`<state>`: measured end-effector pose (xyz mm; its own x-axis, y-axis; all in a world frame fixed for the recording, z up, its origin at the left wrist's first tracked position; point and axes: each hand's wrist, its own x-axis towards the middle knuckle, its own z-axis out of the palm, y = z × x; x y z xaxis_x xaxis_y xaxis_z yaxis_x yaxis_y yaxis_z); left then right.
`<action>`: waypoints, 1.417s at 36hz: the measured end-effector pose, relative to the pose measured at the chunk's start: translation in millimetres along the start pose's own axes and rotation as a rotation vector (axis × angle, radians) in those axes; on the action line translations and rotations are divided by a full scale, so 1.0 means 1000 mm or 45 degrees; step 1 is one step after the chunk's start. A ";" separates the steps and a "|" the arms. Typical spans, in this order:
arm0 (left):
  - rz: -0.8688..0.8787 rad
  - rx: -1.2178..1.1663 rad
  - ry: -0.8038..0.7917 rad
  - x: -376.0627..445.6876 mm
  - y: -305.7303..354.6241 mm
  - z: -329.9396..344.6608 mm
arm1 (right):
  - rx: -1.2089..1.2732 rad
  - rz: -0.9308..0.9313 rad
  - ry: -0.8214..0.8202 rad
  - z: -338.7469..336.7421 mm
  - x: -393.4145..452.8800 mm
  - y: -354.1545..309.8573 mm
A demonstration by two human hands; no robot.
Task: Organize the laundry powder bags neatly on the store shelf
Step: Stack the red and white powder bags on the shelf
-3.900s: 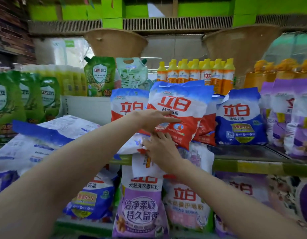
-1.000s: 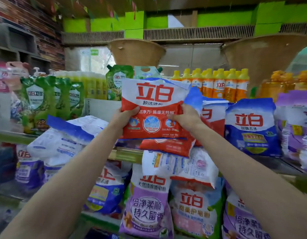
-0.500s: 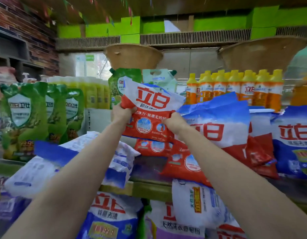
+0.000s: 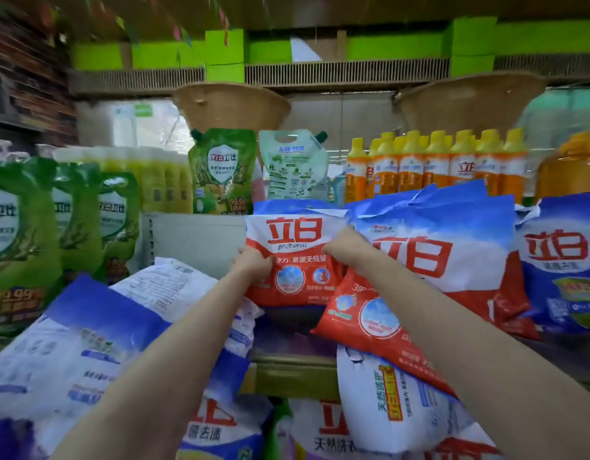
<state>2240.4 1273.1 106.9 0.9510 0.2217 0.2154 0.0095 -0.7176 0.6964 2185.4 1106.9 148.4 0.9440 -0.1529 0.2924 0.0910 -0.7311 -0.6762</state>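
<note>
A small red-and-white laundry powder bag (image 4: 293,247) stands nearly upright at the back of the middle shelf (image 4: 293,370). My left hand (image 4: 252,262) grips its left edge and my right hand (image 4: 345,250) grips its right edge. A larger red bag (image 4: 429,270) leans just to its right, and another red bag (image 4: 366,320) slumps forward under my right forearm. A blue-and-white bag (image 4: 565,267) stands further right. A big white bag (image 4: 87,343) lies flat on its back at the left.
Green refill pouches (image 4: 28,240) fill the shelf on the left. Behind stand a green pouch (image 4: 222,171), a pale pouch (image 4: 292,164) and orange bottles (image 4: 433,164). More powder bags (image 4: 389,403) crowd the lower shelf. Two woven baskets (image 4: 230,106) hang overhead.
Both hands have lowered the small red bag from tilted in the air down and back onto the shelf, and it now stands straighter beside the larger red bag. The view has moved closer.
</note>
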 end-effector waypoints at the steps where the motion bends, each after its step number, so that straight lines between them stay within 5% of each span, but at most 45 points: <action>1: 0.039 0.046 0.024 -0.005 0.004 -0.002 | 0.006 -0.006 0.020 -0.002 -0.001 0.002; 8: 0.494 0.190 0.221 -0.056 0.051 -0.008 | 0.187 -0.325 0.073 -0.047 -0.032 0.016; 16: 1.011 0.198 -0.253 -0.142 0.084 0.015 | 0.136 -0.432 -0.125 -0.103 -0.086 0.068; 21: 0.922 0.160 -0.553 -0.184 0.100 0.024 | 0.020 -0.494 -0.110 -0.130 -0.120 0.090; 27: 0.757 0.345 -0.499 -0.203 0.094 0.027 | -0.131 -0.384 0.138 -0.144 -0.141 0.125; 32: 0.380 0.124 -0.537 -0.213 0.075 0.032 | 0.133 -0.125 -0.090 -0.135 -0.159 0.139; 43: 0.188 0.190 -0.375 -0.211 0.059 0.037 | 0.251 -0.074 -0.131 -0.100 -0.146 0.102; 46: 0.121 -0.039 -0.357 -0.204 0.054 0.035 | 0.350 -0.146 -0.188 -0.090 -0.136 0.094; 51: 0.028 -0.264 0.038 -0.183 0.043 0.025 | 0.440 -0.236 -0.206 -0.063 -0.123 0.077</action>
<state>2074.3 1185.3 80.4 0.9407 0.2290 0.2504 -0.0781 -0.5720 0.8165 2055.7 1027.5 103.3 0.9367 0.0869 0.3392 0.3392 -0.4660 -0.8172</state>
